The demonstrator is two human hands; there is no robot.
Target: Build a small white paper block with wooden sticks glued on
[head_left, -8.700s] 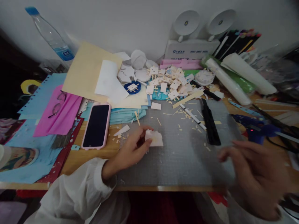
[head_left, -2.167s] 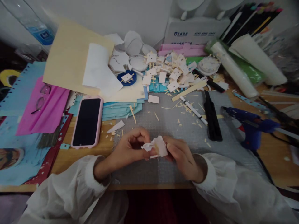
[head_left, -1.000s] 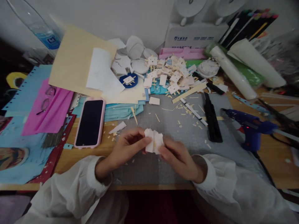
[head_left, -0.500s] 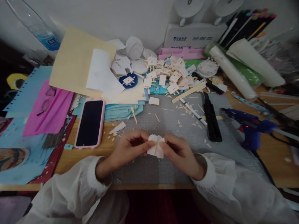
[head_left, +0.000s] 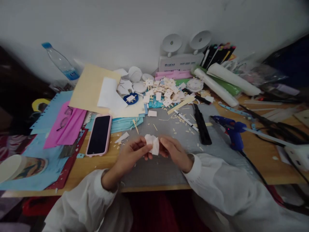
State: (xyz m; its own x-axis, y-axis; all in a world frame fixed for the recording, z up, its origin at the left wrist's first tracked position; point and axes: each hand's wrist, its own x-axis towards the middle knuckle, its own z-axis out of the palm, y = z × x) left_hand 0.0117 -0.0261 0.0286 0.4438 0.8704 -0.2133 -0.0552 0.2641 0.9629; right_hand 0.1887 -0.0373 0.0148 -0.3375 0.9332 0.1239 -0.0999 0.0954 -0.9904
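A craft workspace; glue gun [head_left: 233, 129], grey mat [head_left: 166, 175] and coloured paper [head_left: 74, 129] show it; probably markers [head_left: 223, 53] behind.

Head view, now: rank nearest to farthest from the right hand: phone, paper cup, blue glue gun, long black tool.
From the right hand:
1. Long black tool, just to its right.
2. Blue glue gun, farther right, past the tool.
3. Phone, to the left.
4. Paper cup, at the far left edge.

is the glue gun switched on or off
On, it seems: a small red light glows on the blue glue gun. Whether it is hot, I cannot tell.
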